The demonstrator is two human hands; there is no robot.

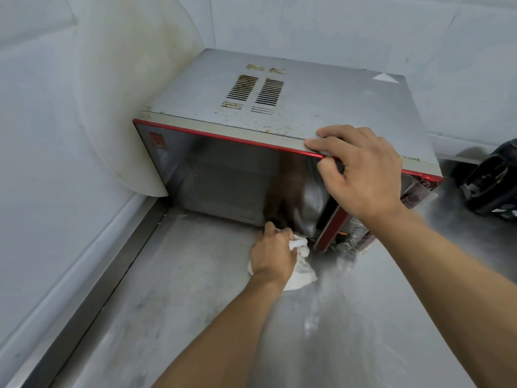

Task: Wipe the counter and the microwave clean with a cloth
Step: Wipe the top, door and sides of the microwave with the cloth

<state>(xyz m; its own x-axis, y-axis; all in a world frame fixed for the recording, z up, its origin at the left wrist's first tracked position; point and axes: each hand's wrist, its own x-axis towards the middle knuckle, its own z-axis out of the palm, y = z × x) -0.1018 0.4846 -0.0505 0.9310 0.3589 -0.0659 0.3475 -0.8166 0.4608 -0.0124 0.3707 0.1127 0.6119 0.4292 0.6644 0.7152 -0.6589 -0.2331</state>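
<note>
Left of our left hand [272, 254] the counter [167, 317] shows dull streaks, so we judge it only partly wiped. The left fingers [270, 229] are curled round the bunched cloth [300, 271] and press it to the counter at the foot of the microwave [307, 107] door. The cloth's tail trails back beside the wrist. Above these fingers the door glass looks smeared. Beyond it the top carries brown specks round the vents, so it seems not yet wiped. Our right hand [361, 175] steadies the microwave: its fingers [330, 142] lie nearly straight on the top's front edge, thumb bent against the door. Nearer us than those fingers, pale smears on the counter are yet to be wiped off.
</note>
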